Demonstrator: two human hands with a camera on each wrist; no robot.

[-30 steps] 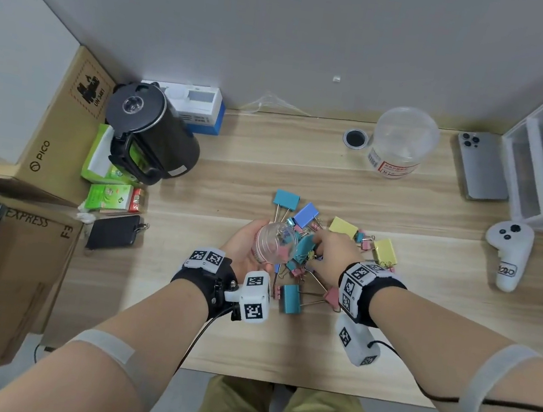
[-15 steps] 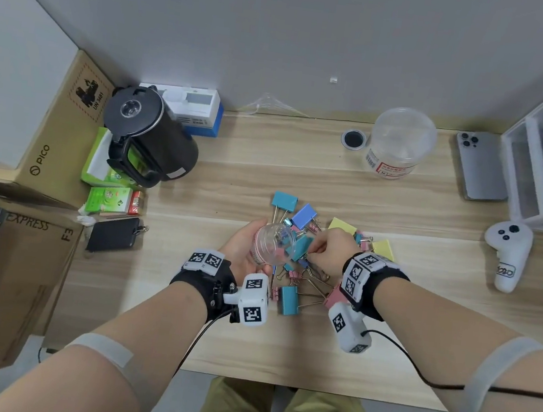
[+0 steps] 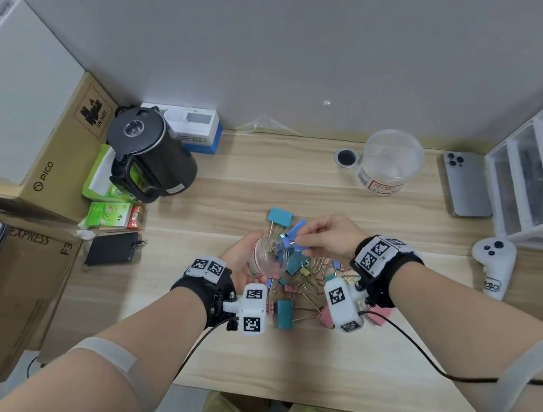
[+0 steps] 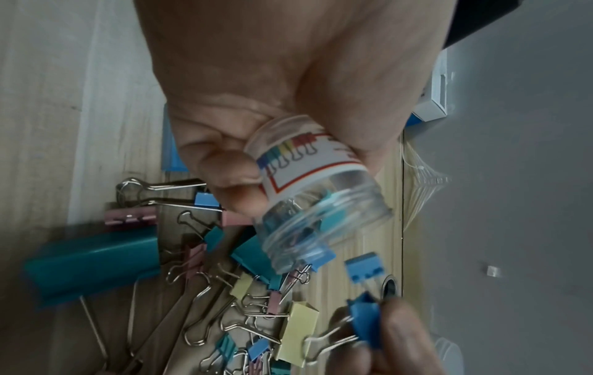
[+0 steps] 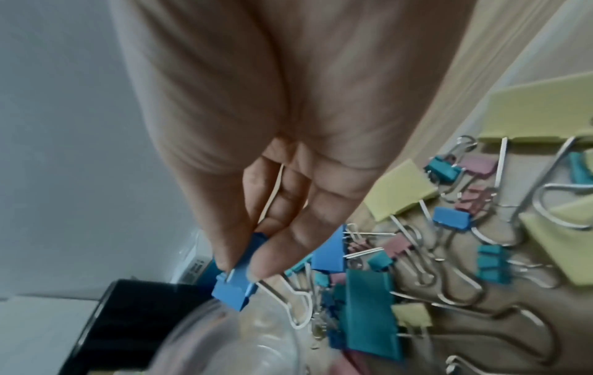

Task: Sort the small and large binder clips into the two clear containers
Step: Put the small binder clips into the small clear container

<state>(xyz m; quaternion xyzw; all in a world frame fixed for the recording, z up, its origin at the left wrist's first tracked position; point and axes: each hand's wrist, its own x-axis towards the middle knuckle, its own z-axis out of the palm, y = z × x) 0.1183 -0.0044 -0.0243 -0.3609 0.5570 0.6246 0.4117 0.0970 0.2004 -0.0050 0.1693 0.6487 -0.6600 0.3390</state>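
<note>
Surface: pale wooden counter (image 3: pixel 363 366) is carrying a heap of coloured metal binder clips (image 3: pixel 300 289).
Left hand (image 3: pixel 239 257): gripping small clear plastic jar (image 3: pixel 268 257), tilted beside heap.
Right hand (image 3: pixel 331 236): pinching small blue binder clip (image 5: pixel 236 291), now raised from heap to jar mouth, ready to drop in.

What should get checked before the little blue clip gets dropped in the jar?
1. Right hand pinches the small blue clip: ok.
2. Left hand holds the small clear jar: ok.
3. Jar mouth open, no lid: ok.
4. Clip right at the jar's mouth: ok.
5. Only small clips inside the jar: cannot tell.
6. Large container waiting at the back for large clips: ok.
</note>
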